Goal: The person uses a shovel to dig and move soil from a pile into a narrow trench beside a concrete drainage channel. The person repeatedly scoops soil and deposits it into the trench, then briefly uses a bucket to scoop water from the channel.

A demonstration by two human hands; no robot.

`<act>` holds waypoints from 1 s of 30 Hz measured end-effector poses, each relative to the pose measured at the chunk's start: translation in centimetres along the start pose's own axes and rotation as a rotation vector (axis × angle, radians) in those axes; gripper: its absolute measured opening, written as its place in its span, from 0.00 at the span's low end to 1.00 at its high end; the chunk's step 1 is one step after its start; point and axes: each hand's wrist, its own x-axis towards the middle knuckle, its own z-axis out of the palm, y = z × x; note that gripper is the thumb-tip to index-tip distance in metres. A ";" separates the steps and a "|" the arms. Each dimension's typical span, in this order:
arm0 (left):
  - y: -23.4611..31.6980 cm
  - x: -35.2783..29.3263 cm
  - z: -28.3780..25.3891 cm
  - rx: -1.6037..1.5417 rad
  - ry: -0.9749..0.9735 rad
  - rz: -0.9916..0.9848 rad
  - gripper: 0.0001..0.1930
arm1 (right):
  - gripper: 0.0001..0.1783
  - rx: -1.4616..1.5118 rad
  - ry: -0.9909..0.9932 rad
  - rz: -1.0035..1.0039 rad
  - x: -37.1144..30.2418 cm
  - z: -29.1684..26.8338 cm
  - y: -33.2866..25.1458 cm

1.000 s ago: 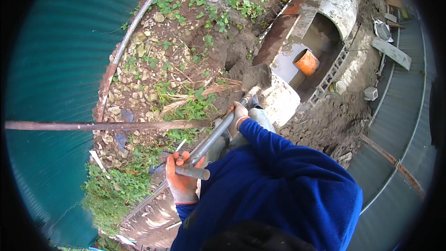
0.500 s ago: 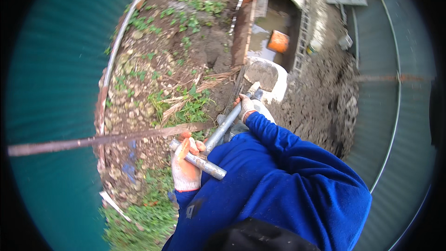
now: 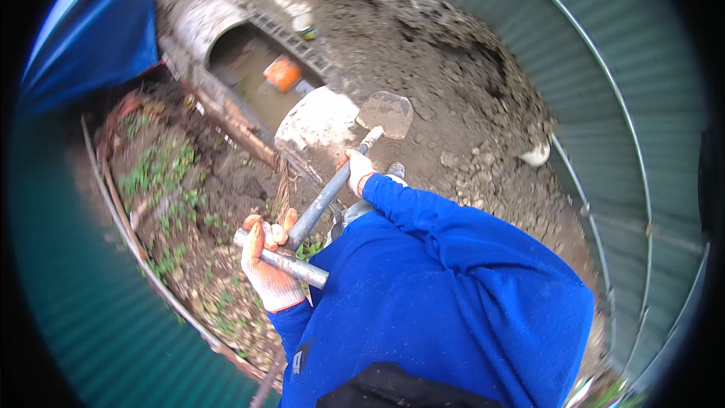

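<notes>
Close to the body, the left hand (image 3: 266,263) grips the crossbar (image 3: 306,268) of the shovel (image 3: 323,205); ahead, the right hand (image 3: 360,172) clasps its shaft. Beyond that hand extends the blade (image 3: 387,113); farther off, leftward, sits an orange container (image 3: 282,73).

Prob. outdoor constr. site, w/ corrugated fencing (image 3: 604,68), churned soil (image 3: 457,98) & muddy water (image 3: 253,87).

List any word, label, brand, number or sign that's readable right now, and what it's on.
None can be read.
Pale mark on the blue jacket: too small and blurred.
Small container by the blocks: too blurred to tell.
Shovel: no lettering visible.
</notes>
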 end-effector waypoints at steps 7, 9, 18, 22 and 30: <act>-10.6 3.5 14.7 0.162 -0.113 -0.237 0.09 | 0.12 0.298 0.004 -0.021 -4.1 -3.8 -12.7; -14.4 3.5 17.5 0.242 -0.137 -0.299 0.09 | 0.12 0.436 0.014 0.000 -4.2 -5.7 -15.4; -37.2 9.7 18.3 0.541 -0.224 -0.597 0.16 | 0.24 0.245 -0.346 -0.176 -8.4 -18.4 -24.4; -43.1 12.9 14.0 0.439 -0.122 -0.646 0.15 | 0.35 -0.377 -0.029 -0.480 -18.6 -24.3 -29.2; -46.3 7.0 10.9 0.583 -0.367 -0.746 0.11 | 0.44 -1.891 0.355 -0.924 -24.6 -17.2 -28.1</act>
